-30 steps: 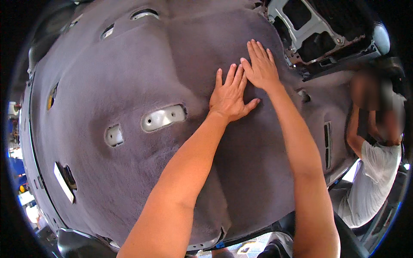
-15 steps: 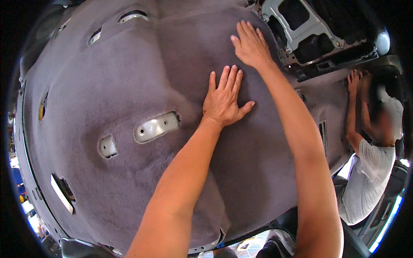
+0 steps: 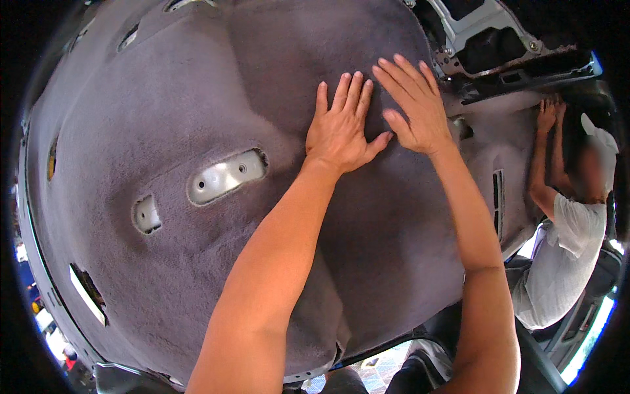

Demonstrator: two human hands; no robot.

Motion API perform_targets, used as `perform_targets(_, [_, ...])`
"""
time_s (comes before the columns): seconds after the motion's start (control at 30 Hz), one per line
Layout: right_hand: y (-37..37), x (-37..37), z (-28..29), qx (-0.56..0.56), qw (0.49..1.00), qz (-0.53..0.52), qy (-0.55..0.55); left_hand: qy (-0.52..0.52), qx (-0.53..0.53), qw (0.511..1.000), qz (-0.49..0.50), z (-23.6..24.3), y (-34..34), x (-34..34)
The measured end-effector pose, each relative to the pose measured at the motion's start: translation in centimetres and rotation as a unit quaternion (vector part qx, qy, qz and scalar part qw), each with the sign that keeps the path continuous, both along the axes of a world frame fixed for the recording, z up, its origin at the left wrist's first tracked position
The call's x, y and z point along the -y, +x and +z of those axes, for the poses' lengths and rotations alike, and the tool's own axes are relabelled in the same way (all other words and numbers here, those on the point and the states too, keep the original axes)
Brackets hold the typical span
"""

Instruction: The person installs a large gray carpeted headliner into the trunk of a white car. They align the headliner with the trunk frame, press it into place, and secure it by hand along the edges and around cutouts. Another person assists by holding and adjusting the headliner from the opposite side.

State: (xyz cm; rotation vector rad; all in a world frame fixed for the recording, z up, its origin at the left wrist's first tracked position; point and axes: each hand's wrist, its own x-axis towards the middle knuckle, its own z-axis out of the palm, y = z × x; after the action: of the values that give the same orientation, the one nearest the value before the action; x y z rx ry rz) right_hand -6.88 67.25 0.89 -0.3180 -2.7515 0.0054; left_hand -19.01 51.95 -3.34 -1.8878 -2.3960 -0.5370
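A large grey car floor carpet (image 3: 387, 249) fills most of the view, with several cut-outs in it. My left hand (image 3: 339, 128) lies flat on the carpet near its middle, fingers spread and pointing away from me. Beside it on the right, my right hand (image 3: 418, 108) is also open, its fingers stretched out over the carpet close to a metal bracket. Whether the right palm presses fully on the carpet, I cannot tell. Neither hand holds anything. Left of my left forearm, a long cut-out bares a pale metal seat mount (image 3: 230, 177) with two holes.
A metal bracket frame (image 3: 482, 33) with dark openings stands at the far right. Past it, another person (image 3: 564, 243) in a light shirt and cap leans in, both hands on the far-side carpet. The door sill (image 3: 42, 256) curves along the left.
My right hand has come nearer and to the right, now level with my left hand. My left hand stays almost in place. The carpet's cut-outs have shifted slightly up and left in view.
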Motion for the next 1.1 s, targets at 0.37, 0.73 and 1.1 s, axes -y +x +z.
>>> perform_targets(0.37, [1.3, -1.5, -0.4, 0.126, 0.99, -0.069, 0.003, -0.013, 0.015, 1.0, -0.004, 0.7, 0.2, 0.1])
perform_targets(0.73, [-10.0, -5.9, -0.9, 0.056, 0.982, -0.182, 0.005, -0.023, 0.017, 1.0, -0.011, 0.5, 0.2, 0.1])
perform_targets(1.1, [-7.1, -2.2, -2.2, 0.035, 0.985, -0.17, -0.008, -0.003, 0.039, 0.999, -0.008, -0.8, -0.1, 0.3])
